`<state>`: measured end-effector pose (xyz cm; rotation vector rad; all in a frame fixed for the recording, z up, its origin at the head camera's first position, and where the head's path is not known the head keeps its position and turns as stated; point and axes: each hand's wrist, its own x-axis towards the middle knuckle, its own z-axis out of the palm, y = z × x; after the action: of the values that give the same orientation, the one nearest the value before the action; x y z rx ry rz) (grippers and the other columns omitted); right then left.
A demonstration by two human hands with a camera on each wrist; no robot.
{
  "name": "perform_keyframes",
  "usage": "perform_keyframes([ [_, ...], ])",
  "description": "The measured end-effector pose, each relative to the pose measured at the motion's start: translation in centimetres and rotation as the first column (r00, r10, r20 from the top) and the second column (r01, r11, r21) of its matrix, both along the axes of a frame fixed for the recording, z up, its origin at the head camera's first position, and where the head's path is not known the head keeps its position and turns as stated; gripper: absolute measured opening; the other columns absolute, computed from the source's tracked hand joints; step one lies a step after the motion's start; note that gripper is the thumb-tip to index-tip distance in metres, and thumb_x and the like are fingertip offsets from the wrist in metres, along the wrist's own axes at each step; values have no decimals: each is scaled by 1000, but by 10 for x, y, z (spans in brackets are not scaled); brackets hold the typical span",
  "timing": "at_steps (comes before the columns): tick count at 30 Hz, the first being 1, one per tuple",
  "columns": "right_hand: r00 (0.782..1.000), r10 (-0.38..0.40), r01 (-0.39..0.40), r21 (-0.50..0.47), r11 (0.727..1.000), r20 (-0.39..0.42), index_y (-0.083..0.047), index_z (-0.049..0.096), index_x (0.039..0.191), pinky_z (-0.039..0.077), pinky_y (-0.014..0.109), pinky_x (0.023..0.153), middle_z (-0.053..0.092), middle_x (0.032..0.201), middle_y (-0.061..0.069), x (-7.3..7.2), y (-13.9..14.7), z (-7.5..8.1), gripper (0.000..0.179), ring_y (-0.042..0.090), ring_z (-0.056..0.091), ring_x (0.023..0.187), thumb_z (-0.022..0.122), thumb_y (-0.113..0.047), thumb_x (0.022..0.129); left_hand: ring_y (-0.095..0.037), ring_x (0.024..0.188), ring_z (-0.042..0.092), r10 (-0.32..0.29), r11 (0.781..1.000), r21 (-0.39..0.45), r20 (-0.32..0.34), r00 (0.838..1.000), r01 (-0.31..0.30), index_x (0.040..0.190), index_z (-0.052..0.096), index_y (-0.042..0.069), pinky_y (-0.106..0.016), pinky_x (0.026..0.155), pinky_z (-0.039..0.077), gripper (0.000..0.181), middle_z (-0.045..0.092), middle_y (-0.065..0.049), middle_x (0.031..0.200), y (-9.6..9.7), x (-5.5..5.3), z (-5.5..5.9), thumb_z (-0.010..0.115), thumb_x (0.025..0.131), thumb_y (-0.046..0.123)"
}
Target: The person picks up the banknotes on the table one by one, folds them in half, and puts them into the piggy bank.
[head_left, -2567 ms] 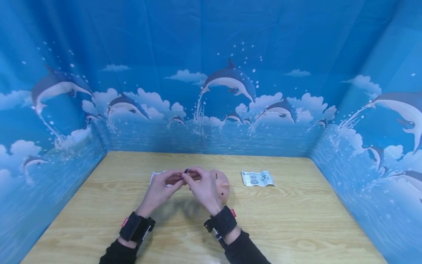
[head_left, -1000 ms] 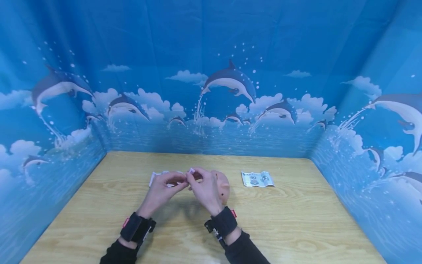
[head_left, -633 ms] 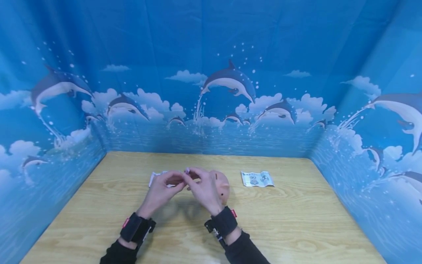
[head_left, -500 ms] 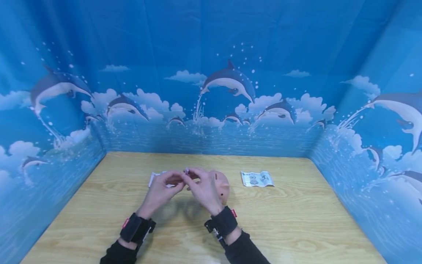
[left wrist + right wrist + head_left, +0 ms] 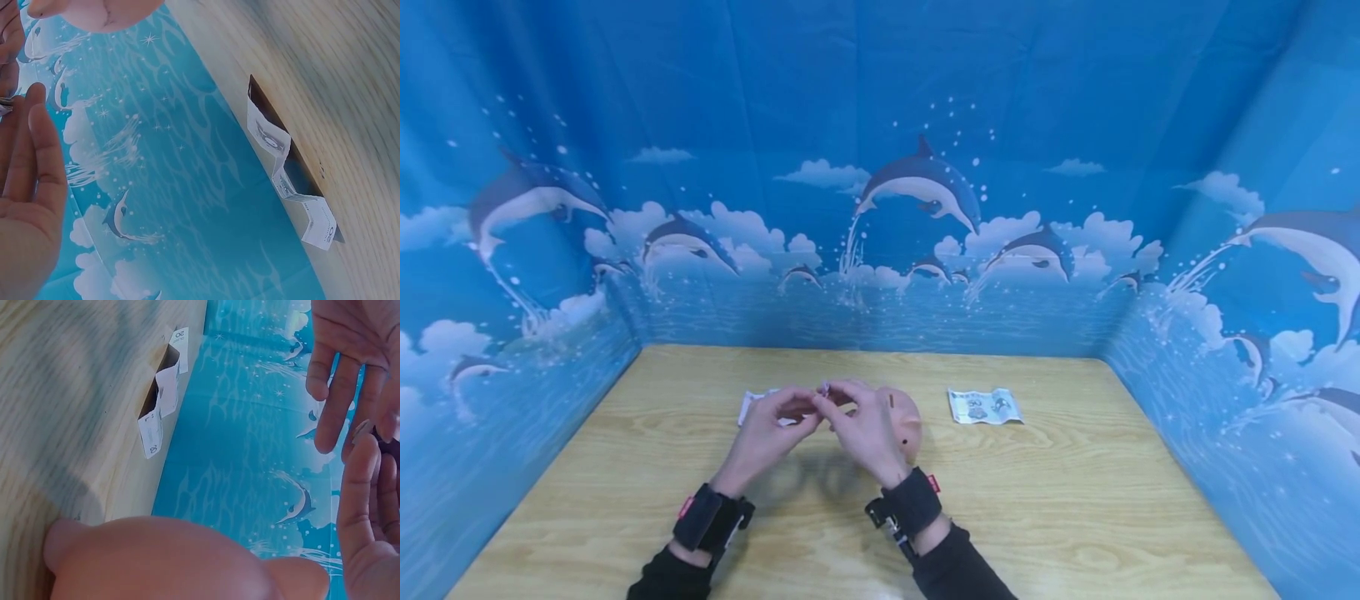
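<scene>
Held paper [image 5: 824,388] leftward — table [image 5: 1075,483], dolphin curtain [image 5: 880,83]

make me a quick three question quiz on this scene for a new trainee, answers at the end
1. True or false: in the head view, the left hand partly hides the piggy bank.
2. In that view, what lies to the right of the piggy bank?
3. The hands are: a) flat on the table, b) close together, c) far apart.

Key: 1. False, the right hand does. 2. A banknote. 3. b, pinching a small item.
</scene>
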<state>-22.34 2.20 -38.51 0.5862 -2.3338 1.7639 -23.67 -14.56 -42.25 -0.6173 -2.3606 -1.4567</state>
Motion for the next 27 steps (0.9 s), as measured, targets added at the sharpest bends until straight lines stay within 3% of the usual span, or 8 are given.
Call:
perform_keyframes([
  [5,999,32,-31,-28,999,20,-2,69,114,61,28,67,67,107,14,-12,2,-16,24,26,65,96,67,-13,93,-14,92,72,-1,1000,2,-24,1000,1,108,70,13,-28,78,60,21,74,-4,105,-1,0,-2,73,88,11],
  [8,998,50,-48,-37,998,34,-6,69,117,61,26,68,66,110,12,-19,3,-24,26,23,65,98,67,-18,93,-12,92,71,6,1000,-7,-28,1000,-6,108,70,15,-27,77,60,20,75,-3,104,-1,0,-2,74,88,13],
  [18,995,95,-95,-7,995,-24,-10,72,110,61,25,68,71,103,6,-23,10,-24,24,15,68,94,68,-27,93,-11,94,71,27,999,-28,4,1000,-27,107,71,18,-25,79,58,18,74,1,104,-1,0,-1,73,89,17],
  [27,995,90,-89,15,996,-34,-12,72,107,61,26,67,71,101,2,-22,13,-26,19,11,67,94,66,-25,94,-7,91,69,-11,999,-42,-44,999,9,104,72,22,-26,77,59,14,74,6,99,-1,0,-1,71,91,19],
])
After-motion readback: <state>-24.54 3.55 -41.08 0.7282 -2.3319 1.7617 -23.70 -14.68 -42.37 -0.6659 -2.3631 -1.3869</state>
